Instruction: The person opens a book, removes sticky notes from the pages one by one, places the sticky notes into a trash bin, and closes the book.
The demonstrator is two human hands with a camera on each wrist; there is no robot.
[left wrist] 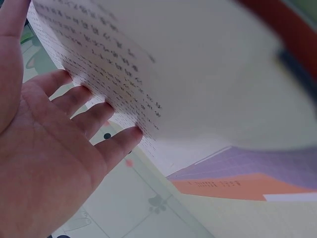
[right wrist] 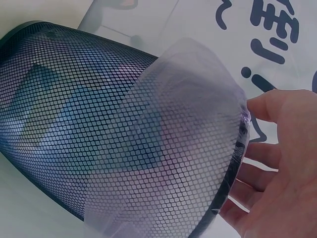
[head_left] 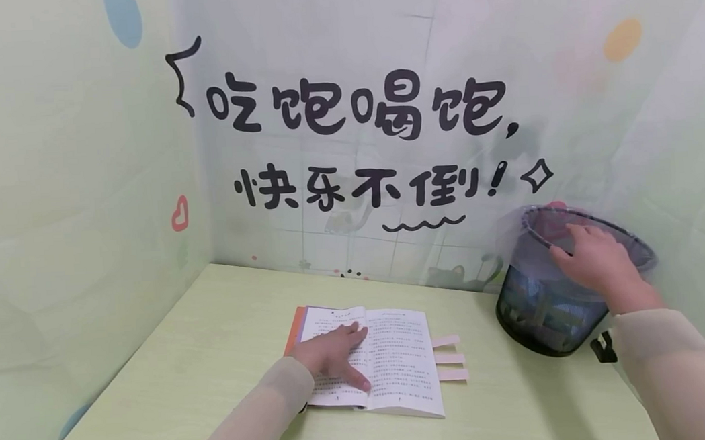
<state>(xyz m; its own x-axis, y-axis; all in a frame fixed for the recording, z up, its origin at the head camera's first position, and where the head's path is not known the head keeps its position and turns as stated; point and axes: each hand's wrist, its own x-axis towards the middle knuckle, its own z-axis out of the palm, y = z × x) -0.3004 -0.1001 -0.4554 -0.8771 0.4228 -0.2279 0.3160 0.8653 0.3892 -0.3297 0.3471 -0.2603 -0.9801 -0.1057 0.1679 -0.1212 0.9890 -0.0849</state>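
An open book (head_left: pixel 398 365) lies on the table, its pages covered in printed text. My left hand (head_left: pixel 330 352) rests on its left page with the fingers spread and the thumb near the fold. In the left wrist view, the fingertips of the left hand (left wrist: pixel 59 144) touch the printed page (left wrist: pixel 119 84). At the right, a black mesh wastebasket (head_left: pixel 546 309) wears a translucent purple bag (right wrist: pixel 193 74) folded over its rim. My right hand (head_left: pixel 600 259) is over the basket's mouth, fingers loosely extended. Nothing shows in its grasp in the right wrist view.
Several pink paper tabs (head_left: pixel 450 359) stick out from the book's right edge. Orange and purple cover parts (head_left: pixel 294 328) show at its left. Bluish and greenish contents (right wrist: pixel 64 109) show through the mesh. Printed fabric walls (head_left: pixel 355 260) border the pale table (head_left: pixel 216 363).
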